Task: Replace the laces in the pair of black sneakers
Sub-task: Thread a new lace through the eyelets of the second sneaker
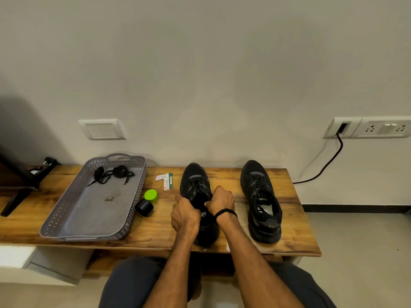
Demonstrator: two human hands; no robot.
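Two black sneakers stand on the wooden bench (295,218), toes toward the wall. Both my hands are at the left sneaker (195,181), over its tongue and opening. My left hand (184,215) is curled at the left side of the opening. My right hand (221,200), with a black band on its wrist, is curled at the right side; thumb and fingers pinch something dark there, probably the lace end. The lace ends themselves are hidden by the hands. The right sneaker (260,201) stands apart, laced. A loose pair of black laces (111,174) lies in the grey tray (66,218).
Between tray and left sneaker lie a black jar with a green lid (148,202) and small white boxes (165,180). A dark stand (20,187) sits at the bench's left end. A cable (329,161) hangs from the wall socket at right. My knees are below the bench.
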